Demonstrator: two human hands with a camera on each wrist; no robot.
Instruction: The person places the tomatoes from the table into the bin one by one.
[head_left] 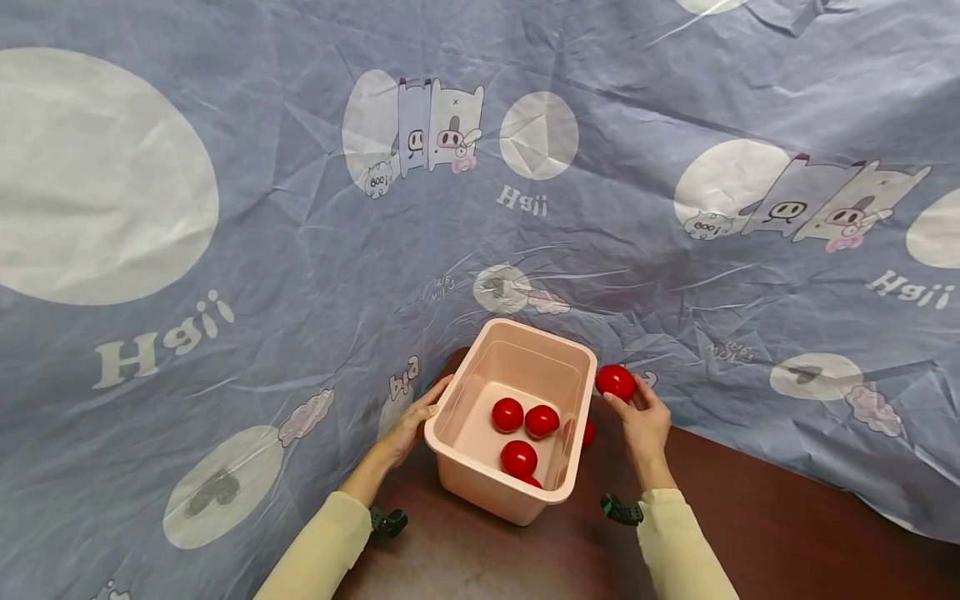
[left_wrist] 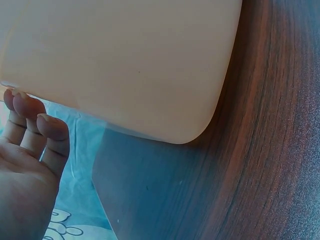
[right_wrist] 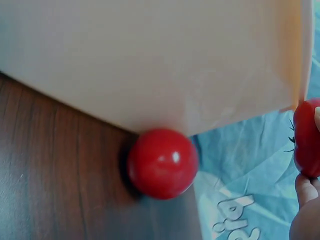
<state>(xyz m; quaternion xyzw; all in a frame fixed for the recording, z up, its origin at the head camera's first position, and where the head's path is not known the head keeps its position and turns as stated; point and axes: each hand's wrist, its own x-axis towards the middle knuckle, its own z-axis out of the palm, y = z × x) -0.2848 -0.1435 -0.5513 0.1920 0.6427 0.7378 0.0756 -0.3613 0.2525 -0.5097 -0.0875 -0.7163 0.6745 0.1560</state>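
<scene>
In R hand [head_left: 645, 418], gripped tomato [head_left: 616, 382], in L hand [head_left: 405, 428], bin rim [head_left: 543, 337], bin btwn hands

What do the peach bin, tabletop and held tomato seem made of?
The peach bin looks like smooth, satin plastic: rounded corners, moulded rim. The tabletop seems wood or wood-look laminate, with dark grain and slight sheen. The held tomato shows glossy red skin and spiky sepals; real or imitation, unclear.
</scene>
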